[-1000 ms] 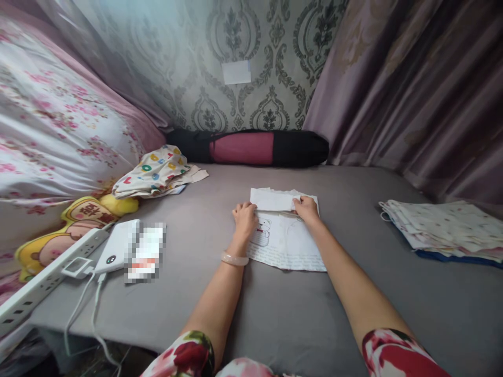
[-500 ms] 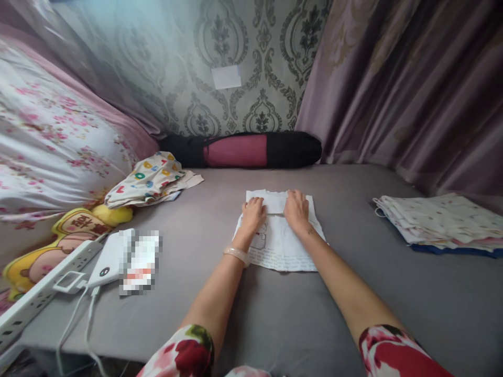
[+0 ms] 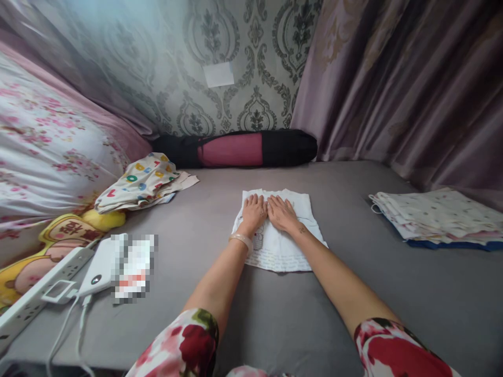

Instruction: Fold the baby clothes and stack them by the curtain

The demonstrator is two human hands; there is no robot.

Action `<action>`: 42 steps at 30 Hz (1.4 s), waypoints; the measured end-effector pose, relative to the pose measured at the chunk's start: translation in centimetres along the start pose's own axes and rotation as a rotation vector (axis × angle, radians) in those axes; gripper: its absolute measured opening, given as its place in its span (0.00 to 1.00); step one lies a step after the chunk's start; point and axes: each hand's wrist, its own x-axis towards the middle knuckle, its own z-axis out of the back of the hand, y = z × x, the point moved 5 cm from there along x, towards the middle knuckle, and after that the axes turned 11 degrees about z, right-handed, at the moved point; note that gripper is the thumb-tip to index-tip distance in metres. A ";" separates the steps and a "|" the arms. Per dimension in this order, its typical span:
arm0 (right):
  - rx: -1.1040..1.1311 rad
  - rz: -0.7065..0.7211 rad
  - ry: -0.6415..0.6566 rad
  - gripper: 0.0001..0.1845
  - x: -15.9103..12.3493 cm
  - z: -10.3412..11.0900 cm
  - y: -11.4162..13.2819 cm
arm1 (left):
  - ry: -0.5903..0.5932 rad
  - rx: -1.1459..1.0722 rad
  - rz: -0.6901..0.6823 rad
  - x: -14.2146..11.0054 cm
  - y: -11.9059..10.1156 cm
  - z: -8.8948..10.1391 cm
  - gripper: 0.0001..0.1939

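A white cloth garment (image 3: 286, 246) with a small printed figure and rows of faint lettering lies flat on the grey sheet (image 3: 275, 324), its upper part folded over. My left hand (image 3: 254, 210) rests palm down on the upper left of it, fingers stretched out. Beside it, my right hand (image 3: 282, 212) presses flat on the upper middle, fingers pointing up and left. The two hands nearly touch at the fingertips. Neither hand grips anything. The cloth directly beneath the palms is hidden.
To the right lies a stack of folded patterned cloths (image 3: 436, 214). A letter-print cloth pile (image 3: 137, 180) sits at left, near a yellow plush (image 3: 23, 272), a power strip (image 3: 47, 293) and a white power bank (image 3: 104, 264). Along the wall runs a black and maroon bag (image 3: 231, 149).
My right hand has slid left toward my left hand and flattened on the garment. The folded edge that showed between the hands is now covered. The view has shifted slightly.
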 end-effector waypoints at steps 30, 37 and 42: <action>-0.109 -0.093 -0.130 0.29 -0.2 -0.7 -1.0 | 0.144 0.201 -0.201 0.3 -0.4 -0.6 0.28; -0.128 -0.186 -0.224 0.30 -0.7 -0.2 -1.2 | -0.098 0.192 -0.130 0.0 -0.1 0.2 0.30; -0.137 -0.281 -0.255 0.30 -0.9 -0.1 -1.5 | -0.159 0.210 -0.072 0.0 0.3 0.1 0.32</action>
